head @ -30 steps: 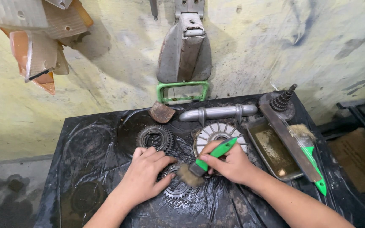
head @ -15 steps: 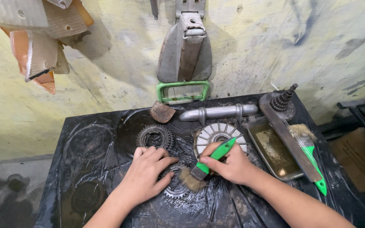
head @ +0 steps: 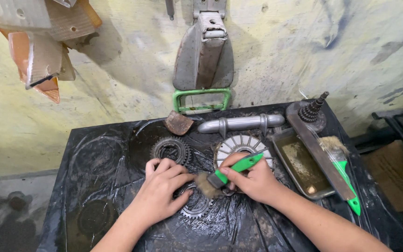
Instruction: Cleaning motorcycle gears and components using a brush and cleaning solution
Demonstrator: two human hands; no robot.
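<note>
My left hand lies flat on a toothed metal gear and pins it to the black plastic sheet over the table. My right hand grips a green-handled brush, its worn bristles resting on the gear's upper rim beside my left fingers. A second dark gear lies just beyond my left hand. Behind my right hand sits a pale finned disc.
A metal tray of murky liquid sits at the right with a flat bar and another green brush lying across it. A grey tube, a geared shaft and a green bracket line the back by the wall.
The brush in my right hand has shifted slightly right and up along the gear. My left hand stays pressed on the gear.
</note>
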